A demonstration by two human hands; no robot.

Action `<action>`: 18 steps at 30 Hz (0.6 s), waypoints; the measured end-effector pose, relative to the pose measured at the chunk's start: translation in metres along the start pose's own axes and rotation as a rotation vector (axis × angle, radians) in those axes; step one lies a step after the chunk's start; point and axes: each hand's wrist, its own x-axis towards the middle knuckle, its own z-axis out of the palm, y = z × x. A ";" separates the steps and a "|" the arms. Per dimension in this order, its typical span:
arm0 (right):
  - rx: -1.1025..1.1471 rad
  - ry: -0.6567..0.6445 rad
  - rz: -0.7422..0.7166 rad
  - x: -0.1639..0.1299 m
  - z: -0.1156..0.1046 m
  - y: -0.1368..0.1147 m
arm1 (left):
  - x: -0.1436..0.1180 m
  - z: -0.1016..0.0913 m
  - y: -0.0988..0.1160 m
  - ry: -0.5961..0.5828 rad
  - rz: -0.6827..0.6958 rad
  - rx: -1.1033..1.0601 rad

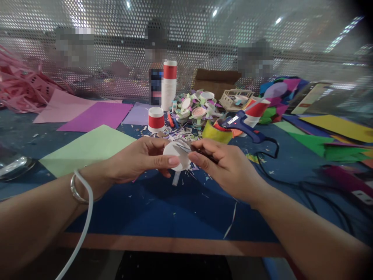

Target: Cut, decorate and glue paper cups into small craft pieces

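My left hand (pixel 151 159) is closed on a round white paper disc (pixel 182 160), thumb laid across its front. A short white strip (pixel 176 178) hangs below the disc. My right hand (pixel 223 167) pinches a slim dark tool with thin pointed metal tips (pixel 182 147); its tips lie against the upper part of the disc. Whether it is a pair of tweezers or small scissors I cannot tell. Just beyond the hands lie paper scraps (pixel 182 134) and a heap of small paper pieces (pixel 199 107).
A red-and-white paper cup (pixel 156 119) stands before a tall cup stack (pixel 169 87). A blue glue gun (pixel 244 124) rests near a yellow roll (pixel 215 132), its black cable (pixel 285 182) trailing right. Green paper (pixel 87 151), purple paper (pixel 96 116) and coloured sheets (pixel 340 128) lie around.
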 end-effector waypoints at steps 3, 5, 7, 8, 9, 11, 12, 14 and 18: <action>-0.030 0.042 -0.005 0.000 -0.001 0.000 | 0.002 0.005 -0.003 0.129 -0.001 0.003; -0.051 0.063 -0.012 0.000 -0.002 0.000 | 0.003 0.007 -0.006 0.218 0.017 -0.040; -0.065 0.072 -0.020 -0.001 -0.001 0.000 | 0.003 0.010 -0.009 0.258 0.025 -0.073; -0.070 0.075 -0.022 -0.001 -0.001 0.000 | 0.003 0.011 -0.010 0.263 0.021 -0.082; -0.075 0.078 -0.024 -0.001 -0.001 0.000 | 0.003 0.013 -0.010 0.264 0.016 -0.089; -0.082 0.084 -0.027 -0.001 0.000 0.000 | 0.001 0.017 -0.011 0.273 0.027 -0.114; -0.085 0.086 -0.030 -0.001 0.001 0.000 | 0.001 0.019 -0.011 0.284 0.040 -0.133; -0.088 0.090 -0.038 -0.002 0.002 0.000 | 0.000 0.024 -0.010 0.313 0.067 -0.175; -0.100 0.075 -0.044 -0.002 0.003 -0.002 | -0.002 0.032 -0.008 0.343 0.090 -0.227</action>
